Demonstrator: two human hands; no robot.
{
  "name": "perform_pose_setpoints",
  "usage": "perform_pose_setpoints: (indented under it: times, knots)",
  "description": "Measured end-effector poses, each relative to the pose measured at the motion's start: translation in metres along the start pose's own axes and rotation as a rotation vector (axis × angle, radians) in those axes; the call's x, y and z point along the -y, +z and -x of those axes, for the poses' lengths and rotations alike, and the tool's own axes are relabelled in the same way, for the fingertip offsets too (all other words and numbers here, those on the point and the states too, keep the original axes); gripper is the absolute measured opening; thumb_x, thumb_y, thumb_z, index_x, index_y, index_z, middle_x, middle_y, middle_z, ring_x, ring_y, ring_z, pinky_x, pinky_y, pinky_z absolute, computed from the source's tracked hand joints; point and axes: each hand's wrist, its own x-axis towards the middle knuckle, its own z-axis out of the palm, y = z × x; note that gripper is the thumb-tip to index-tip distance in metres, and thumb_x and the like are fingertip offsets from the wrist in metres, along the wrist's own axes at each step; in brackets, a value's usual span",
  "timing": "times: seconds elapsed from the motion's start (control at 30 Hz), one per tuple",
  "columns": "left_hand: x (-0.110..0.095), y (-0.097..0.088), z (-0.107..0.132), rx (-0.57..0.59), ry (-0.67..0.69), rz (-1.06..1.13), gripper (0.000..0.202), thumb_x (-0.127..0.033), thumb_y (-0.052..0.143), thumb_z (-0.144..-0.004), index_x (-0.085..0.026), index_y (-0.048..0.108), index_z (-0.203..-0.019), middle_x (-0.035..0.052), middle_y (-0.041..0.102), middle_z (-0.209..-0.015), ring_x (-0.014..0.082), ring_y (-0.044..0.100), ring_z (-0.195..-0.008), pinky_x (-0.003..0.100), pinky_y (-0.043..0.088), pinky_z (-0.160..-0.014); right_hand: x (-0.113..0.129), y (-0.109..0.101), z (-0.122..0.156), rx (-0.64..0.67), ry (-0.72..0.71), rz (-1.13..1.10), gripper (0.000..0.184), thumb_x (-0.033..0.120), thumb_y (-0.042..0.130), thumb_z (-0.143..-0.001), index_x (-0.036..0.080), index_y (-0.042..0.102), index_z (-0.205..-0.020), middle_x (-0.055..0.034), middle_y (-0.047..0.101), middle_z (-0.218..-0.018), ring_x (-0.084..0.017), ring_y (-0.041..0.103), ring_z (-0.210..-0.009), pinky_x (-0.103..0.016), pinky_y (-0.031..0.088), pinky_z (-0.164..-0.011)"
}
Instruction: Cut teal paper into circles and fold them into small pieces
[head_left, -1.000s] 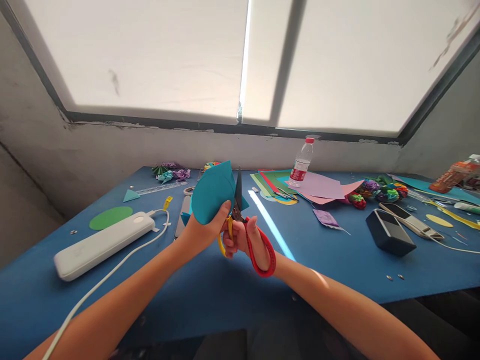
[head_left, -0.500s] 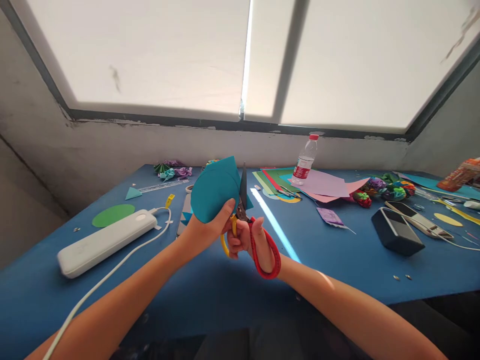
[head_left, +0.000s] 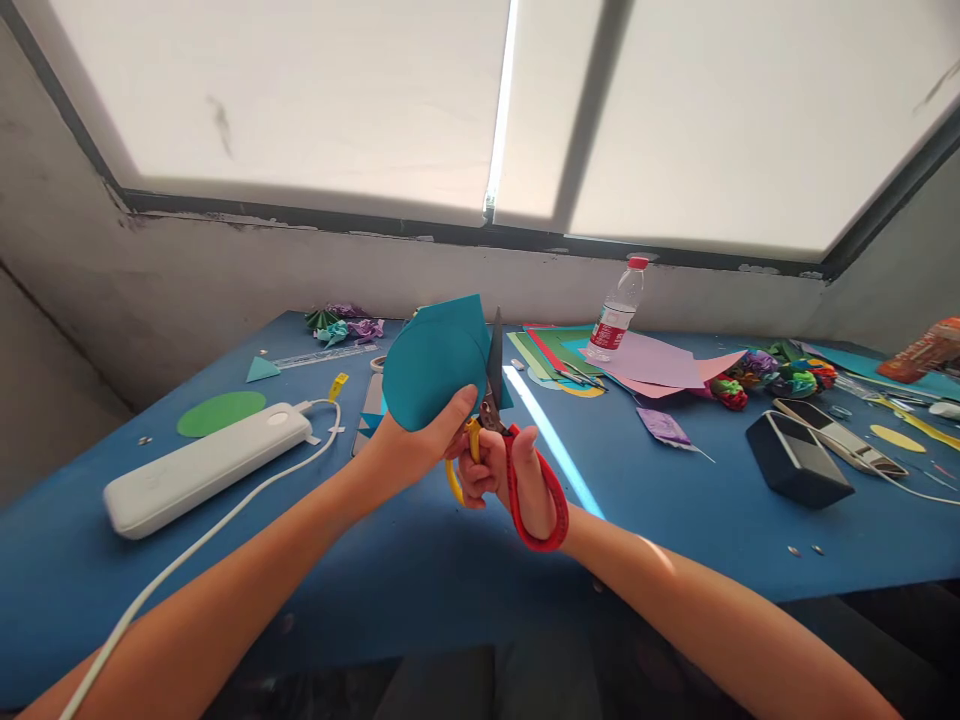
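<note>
Head view: paper (head_left: 427, 370) pinched at lower edge by L grip (head_left: 420, 435), scissors (head_left: 490, 412) held by R grip (head_left: 491, 475); paper prob. light, bendy, easily creased, best held nr rim.

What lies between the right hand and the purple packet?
In the head view, between the right hand and purple packet, bare blue tabletop shows, crossed by a bright strip of light.

The bare left hand (head_left: 420, 445) clasped, thumb (head_left: 456, 408) uppermost, just beside the curled fingers (head_left: 474, 482) of the bare right hand (head_left: 496, 470), whose thumb stood raised.
</note>
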Motion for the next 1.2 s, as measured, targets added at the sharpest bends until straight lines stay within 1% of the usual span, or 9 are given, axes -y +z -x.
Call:
perform_pose_setpoints:
  times: [0.13,0.33,0.6,0.67,0.77,0.83,0.93,1.07,1.2]
  knots:
    - [0.000,0.000,0.000,0.012,-0.018,0.007,0.041,-0.035,0.052,-0.084,-0.020,0.039,-0.047,-0.0048,0.041,-0.042,0.0086,0.040,-0.039,0.023,0.037,-0.043,0.000,0.001,0.001,-0.006,0.016,-0.021,0.072,0.086,0.018,-0.069,0.019,0.042,-0.078,0.0056,0.022,-0.064,-0.008,0.024,-0.051,-0.025,0.026,-0.048]
    - [0.001,0.000,0.001,0.024,-0.065,0.037,0.040,-0.037,0.052,-0.083,-0.020,0.039,-0.048,-0.0044,0.043,-0.042,0.0085,0.040,-0.038,0.023,0.036,-0.041,0.001,0.003,0.004,-0.040,0.052,-0.091,0.067,0.085,0.023,-0.071,0.020,0.041,-0.076,0.0055,0.021,-0.064,-0.008,0.023,-0.051,-0.025,0.023,-0.047]
    - [-0.002,-0.004,-0.001,0.059,-0.058,0.027,0.044,-0.042,0.053,-0.081,-0.021,0.040,-0.044,-0.0026,0.042,-0.037,0.0097,0.038,-0.035,0.025,0.034,-0.038,0.001,0.003,0.004,-0.082,0.085,-0.120,0.071,0.087,0.030,-0.066,0.018,0.044,-0.076,0.0067,0.023,-0.061,-0.006,0.019,-0.048,-0.022,0.018,-0.044]
    - [-0.002,-0.006,-0.001,0.061,-0.064,0.006,0.042,-0.042,0.054,-0.081,-0.021,0.041,-0.046,-0.0025,0.043,-0.038,0.0099,0.039,-0.035,0.025,0.034,-0.037,0.000,0.002,0.004,-0.112,0.090,-0.110,0.071,0.087,0.031,-0.065,0.018,0.044,-0.076,0.0074,0.023,-0.059,-0.005,0.019,-0.046,-0.020,0.018,-0.042]
    - [-0.001,-0.010,-0.003,0.074,-0.121,-0.027,0.041,-0.041,0.054,-0.081,-0.020,0.041,-0.048,-0.0026,0.044,-0.040,0.0092,0.039,-0.036,0.024,0.034,-0.038,0.002,0.002,0.003,-0.137,0.103,-0.089,0.072,0.088,0.034,-0.063,0.018,0.044,-0.075,0.0080,0.024,-0.057,-0.005,0.019,-0.044,-0.020,0.018,-0.041]
    - [-0.002,-0.013,-0.005,0.097,-0.151,-0.036,0.044,-0.041,0.053,-0.081,-0.020,0.039,-0.046,-0.0026,0.042,-0.040,0.0087,0.038,-0.036,0.024,0.034,-0.039,0.005,0.003,0.002,-0.149,0.125,-0.080,0.073,0.089,0.035,-0.061,0.017,0.045,-0.074,0.0079,0.025,-0.057,-0.004,0.020,-0.044,-0.020,0.019,-0.041]
    - [-0.004,-0.014,-0.006,0.129,-0.155,-0.031,0.048,-0.043,0.051,-0.081,-0.020,0.035,-0.042,-0.0024,0.039,-0.038,0.0084,0.036,-0.035,0.025,0.032,-0.039,0.009,0.006,0.003,-0.183,0.161,-0.066,0.075,0.090,0.037,-0.057,0.017,0.044,-0.074,0.0082,0.026,-0.056,-0.004,0.020,-0.043,-0.020,0.018,-0.042]
    - [-0.005,-0.015,-0.006,0.148,-0.179,-0.039,0.051,-0.046,0.049,-0.081,-0.021,0.033,-0.040,-0.0024,0.036,-0.036,0.0080,0.033,-0.034,0.025,0.028,-0.038,0.011,0.008,0.004,-0.195,0.153,-0.028,0.074,0.090,0.035,-0.059,0.018,0.043,-0.074,0.0084,0.025,-0.056,-0.004,0.019,-0.044,-0.020,0.017,-0.042]
    - [-0.006,-0.016,-0.006,0.130,-0.190,-0.060,0.050,-0.047,0.051,-0.080,-0.020,0.036,-0.041,-0.0019,0.038,-0.038,0.0082,0.034,-0.035,0.024,0.030,-0.039,0.009,0.006,0.005,-0.183,0.146,-0.020,0.072,0.089,0.034,-0.061,0.018,0.042,-0.074,0.0081,0.025,-0.058,-0.004,0.019,-0.044,-0.020,0.017,-0.042]
